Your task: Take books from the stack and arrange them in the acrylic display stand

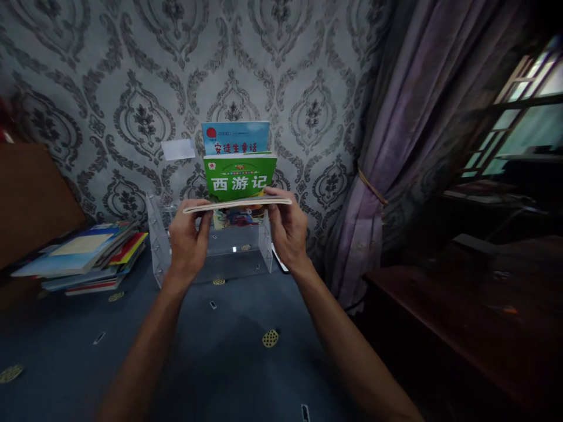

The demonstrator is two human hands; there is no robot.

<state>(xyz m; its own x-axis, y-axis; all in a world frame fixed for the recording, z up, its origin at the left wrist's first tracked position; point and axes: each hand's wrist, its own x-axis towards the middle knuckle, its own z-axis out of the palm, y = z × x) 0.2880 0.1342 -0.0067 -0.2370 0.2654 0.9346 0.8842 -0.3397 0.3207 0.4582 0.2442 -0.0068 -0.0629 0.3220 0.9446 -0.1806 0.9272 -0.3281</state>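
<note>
Between my two hands a thin book (237,203) is held level, its pale page edge toward me. My left hand (190,237) pinches its left end, thumb below. The right end is in the grip of my right hand (288,228), also with the thumb underneath. Just beyond stands a green book (240,174) with white Chinese characters, and behind that a taller blue book (235,136) with red characters. Both lean upright in a clear plastic rack (158,240), whose lower tiers show under the held book. The held book's cover cannot be seen.
A stack of books (92,255) lies left of the rack on the dark blue patterned tabletop (220,357). A white label (178,149) shows before the patterned wall. To the right are a tied purple curtain (365,217) and a dark red table (440,316).
</note>
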